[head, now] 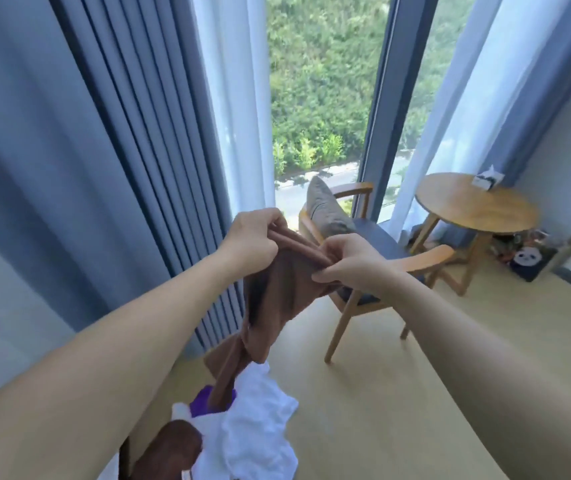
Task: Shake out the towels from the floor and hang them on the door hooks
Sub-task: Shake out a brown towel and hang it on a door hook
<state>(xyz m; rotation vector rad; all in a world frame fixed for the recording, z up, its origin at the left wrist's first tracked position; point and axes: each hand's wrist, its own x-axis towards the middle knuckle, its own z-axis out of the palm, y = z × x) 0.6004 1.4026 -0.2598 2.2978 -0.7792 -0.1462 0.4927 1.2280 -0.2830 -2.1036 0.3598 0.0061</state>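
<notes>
A brown towel hangs bunched in the air in front of me. My left hand grips its top edge on the left, and my right hand pinches the same edge on the right. The towel's lower end twists down toward a pile on the floor. That pile holds a white towel, a purple cloth and a dark brown towel. No door or hooks are in view.
A wooden armchair with a grey cushion stands just beyond my hands. A round wooden table is at the right. Grey-blue curtains hang at the left, beside the window. Light wooden floor spreads to the right.
</notes>
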